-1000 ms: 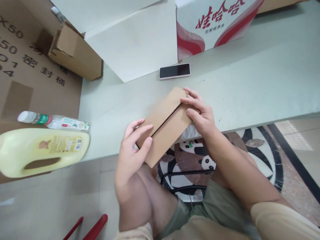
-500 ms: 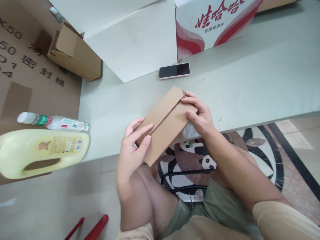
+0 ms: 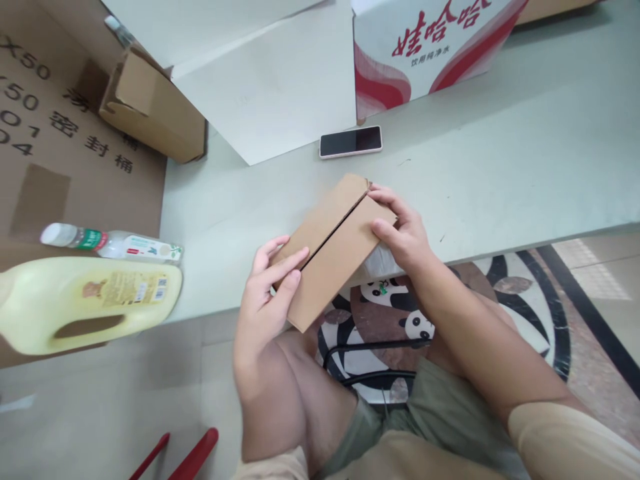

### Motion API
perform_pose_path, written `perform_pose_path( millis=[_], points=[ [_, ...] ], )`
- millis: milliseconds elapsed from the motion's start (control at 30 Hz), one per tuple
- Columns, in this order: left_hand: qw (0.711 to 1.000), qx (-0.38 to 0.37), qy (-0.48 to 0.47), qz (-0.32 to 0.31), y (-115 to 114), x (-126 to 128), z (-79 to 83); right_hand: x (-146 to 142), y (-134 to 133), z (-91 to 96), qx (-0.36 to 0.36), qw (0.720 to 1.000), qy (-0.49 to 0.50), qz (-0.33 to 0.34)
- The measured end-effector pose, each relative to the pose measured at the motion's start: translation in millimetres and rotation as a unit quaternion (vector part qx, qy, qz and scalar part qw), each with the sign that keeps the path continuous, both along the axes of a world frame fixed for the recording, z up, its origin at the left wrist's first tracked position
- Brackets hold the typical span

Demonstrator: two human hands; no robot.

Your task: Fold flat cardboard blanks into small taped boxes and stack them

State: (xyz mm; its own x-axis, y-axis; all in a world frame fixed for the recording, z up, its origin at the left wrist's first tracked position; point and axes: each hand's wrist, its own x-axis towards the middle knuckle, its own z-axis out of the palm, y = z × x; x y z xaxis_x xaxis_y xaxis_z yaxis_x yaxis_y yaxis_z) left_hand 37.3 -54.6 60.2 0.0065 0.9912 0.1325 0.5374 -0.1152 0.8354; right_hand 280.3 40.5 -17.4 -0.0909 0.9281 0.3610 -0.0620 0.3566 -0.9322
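Observation:
A small brown cardboard box [image 3: 336, 257] is tilted between my two hands at the table's front edge. A dark slit runs lengthwise where its two top flaps meet. My left hand [image 3: 270, 280] grips the near left end, thumb and forefinger over the flaps. At the far right end, my right hand [image 3: 397, 223] is closed on the box, its thumb on the near flap and its fingers around the corner. Under the box, by the right hand, some clear plastic [image 3: 379, 261] shows in part. A phone [image 3: 351, 142] lies beyond the box, screen up.
On the left lie a yellow jug [image 3: 95, 300] and a clear bottle [image 3: 115, 243], with a brown carton [image 3: 155, 107] behind. A white sheet or box panel [image 3: 280, 93] and a red-and-white carton [image 3: 430, 53] stand at the back of the table [image 3: 500, 180].
The slit between the box's flaps has widened slightly and looks darker. My right fingers have shifted a little at the far corner. The whole view has moved slightly.

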Motion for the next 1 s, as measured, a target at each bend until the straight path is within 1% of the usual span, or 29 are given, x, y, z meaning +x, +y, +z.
perform_pose_path(
  millis=[167,267,333,433,533,767,1000],
  points=[
    [1.000,-0.015,-0.008,0.004,-0.5,-0.6,0.6,-1.5,-1.0,0.5,-0.017,1.000,0.002,0.001],
    [1.000,-0.008,-0.014,-0.008,-0.7,-1.3,1.3,-2.7,-1.6,0.3,-0.028,0.999,0.021,0.009],
    [1.000,-0.001,0.001,-0.013,-0.6,-1.3,2.0,-3.0,-1.9,0.2,-0.032,0.999,0.033,0.011],
    [0.999,0.005,0.035,-0.006,-0.2,-0.3,2.2,-2.2,-1.8,0.0,-0.025,0.999,0.025,0.013],
    [0.999,0.009,0.043,0.005,-0.4,-0.2,0.4,-1.0,-1.3,-0.1,-0.007,1.000,0.009,0.013],
    [1.000,0.014,0.012,0.020,-1.6,-2.7,-7.1,-1.1,-0.5,-1.0,0.007,1.000,0.004,0.004],
    [0.998,0.019,-0.029,0.044,0.5,-0.6,-9.2,-2.5,0.1,-4.1,0.005,1.000,0.017,0.006]
  ],
)
